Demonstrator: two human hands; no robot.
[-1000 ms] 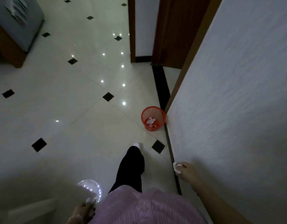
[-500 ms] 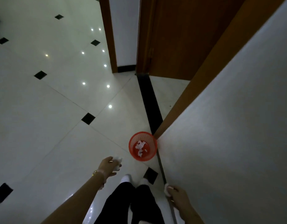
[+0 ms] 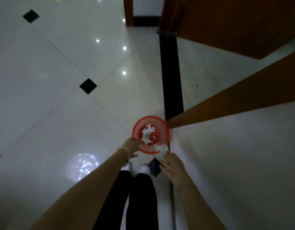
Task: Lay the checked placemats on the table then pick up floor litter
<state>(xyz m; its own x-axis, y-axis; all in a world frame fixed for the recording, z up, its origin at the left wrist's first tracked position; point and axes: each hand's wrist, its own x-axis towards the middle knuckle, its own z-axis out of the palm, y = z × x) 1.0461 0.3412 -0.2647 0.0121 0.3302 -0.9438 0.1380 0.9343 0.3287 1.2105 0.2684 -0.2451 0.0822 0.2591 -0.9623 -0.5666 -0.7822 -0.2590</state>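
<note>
- The left hand (image 3: 131,146) reaches over the near rim of the red basket (image 3: 164,130). Its fingers look stretched out and its thumb splayed, and I can make out nothing gripped in it. White paper scraps (image 3: 148,132) lie in the basket just past its fingertips.
- The right hand (image 3: 174,165) hovers with its fingers spread apart. A white wad (image 3: 161,148) of litter is just beyond its fingertips, over the basket's near rim. I cannot tell whether they touch.
- The step looks like dropping litter into the basket. The wad is at the rim rather than over the middle, so moving the right hand forward and toward the left hand should keep the wad off the floor (image 3: 60,113).
- No placemats or desk are in view.
</note>
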